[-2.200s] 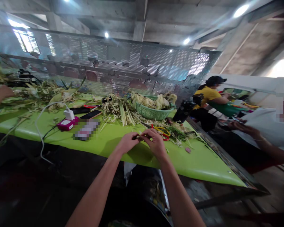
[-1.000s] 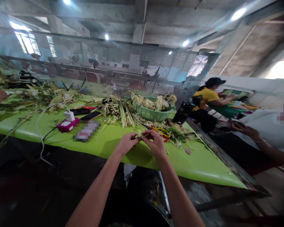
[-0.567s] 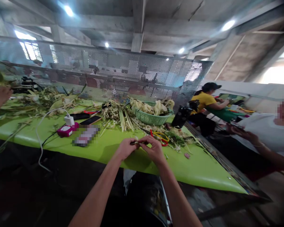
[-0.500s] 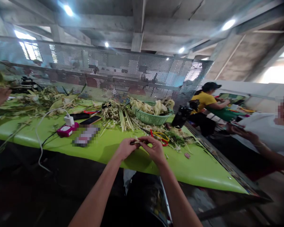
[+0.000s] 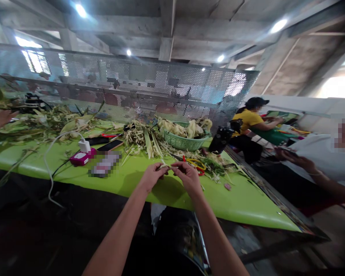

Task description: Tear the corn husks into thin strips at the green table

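Observation:
Over the green table [image 5: 241,207], near its front edge, my left hand [image 5: 153,175] is closed on a small pale strip of plant material [image 5: 164,165]. My right hand [image 5: 186,175] is close beside it, thumb and index finger pinched together at the strip's right end; what lies between them is too small to make out. Behind my hands is a heap of pale stalks and leaves [image 5: 149,143]. Scissors with red and yellow handles [image 5: 197,165] lie just beyond my right hand, among green and pale scraps.
A green basket [image 5: 184,142] holds pale husks. Phones [image 5: 110,145], a magenta power block [image 5: 82,156] with a white cable and leaf piles are at left. A black object [image 5: 218,140] stands right of the basket. Other people sit at right; another person's hand shows far left.
My hands have moved slightly apart, the left one a little to the left. The far-left person's hand and the people at right have shifted slightly.

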Demonstrator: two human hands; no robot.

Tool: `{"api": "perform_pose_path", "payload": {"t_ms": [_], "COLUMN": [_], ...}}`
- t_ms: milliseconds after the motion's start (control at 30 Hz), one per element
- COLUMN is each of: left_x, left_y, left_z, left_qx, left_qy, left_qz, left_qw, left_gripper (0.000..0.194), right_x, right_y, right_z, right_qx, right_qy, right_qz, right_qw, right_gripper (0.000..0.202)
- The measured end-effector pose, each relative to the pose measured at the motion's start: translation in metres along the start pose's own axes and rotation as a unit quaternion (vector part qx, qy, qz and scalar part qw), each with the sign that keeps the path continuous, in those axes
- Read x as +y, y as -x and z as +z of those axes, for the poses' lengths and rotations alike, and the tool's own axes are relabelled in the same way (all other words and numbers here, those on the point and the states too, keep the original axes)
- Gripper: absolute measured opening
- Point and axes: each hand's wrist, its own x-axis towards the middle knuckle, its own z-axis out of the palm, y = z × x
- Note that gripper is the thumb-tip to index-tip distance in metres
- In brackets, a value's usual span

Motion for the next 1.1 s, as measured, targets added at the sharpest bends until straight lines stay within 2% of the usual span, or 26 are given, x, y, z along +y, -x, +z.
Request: {"api": "perform_pose_path", "payload": {"t_ms": [200, 433, 567, 633, 700, 767, 833, 967, 1100], "left_x": [0.001, -0.002, -0.002, -0.002, -0.003, -0.004, -0.003, -0.003, -0.007], "left_y": [0.001, -0.002, -0.005, -0.006, -0.007, -0.007, -0.006, -0.004, -0.005], "left_z": [-0.002, -0.001, -0.003, -0.002, 0.001, 0.008, 0.017, 0.029, 0.028], "left_qx": [-0.021, -0.020, 0.022, 0.058, 0.079, 0.082, 0.072, 0.072, 0.073], "left_qy": [-0.003, 0.057, 0.124, 0.162, 0.198, 0.236, 0.265, 0.261, 0.230], "left_qz": [0.006, -0.013, -0.027, -0.039, -0.050, -0.062, -0.071, -0.077, -0.070], "left_qw": [1.000, 0.998, 0.992, 0.984, 0.976, 0.966, 0.959, 0.960, 0.968], "left_gripper": [0.036, 0.031, 0.036, 0.038, 0.040, 0.043, 0.046, 0.049, 0.044], "right_x": [0.002, 0.000, 0.001, 0.002, 0.003, 0.003, 0.003, 0.007, 0.010], "right_y": [-0.001, -0.001, -0.003, -0.003, -0.003, -0.002, -0.001, -0.001, -0.001], "right_z": [0.000, 0.000, 0.000, 0.001, 0.002, 0.004, 0.006, 0.007, 0.006], "right_qx": [0.018, 0.071, 0.073, 0.054, 0.003, -0.050, -0.075, -0.061, -0.048], "right_qy": [0.025, 0.047, -0.022, -0.034, -0.009, 0.022, 0.031, 0.019, 0.047], "right_qz": [0.004, -0.001, 0.004, 0.014, 0.031, 0.036, 0.026, 0.027, 0.029], "right_qw": [1.000, 0.996, 0.997, 0.998, 0.999, 0.998, 0.996, 0.998, 0.997], "right_gripper": [0.024, 0.026, 0.032, 0.034, 0.032, 0.030, 0.028, 0.025, 0.022]}}
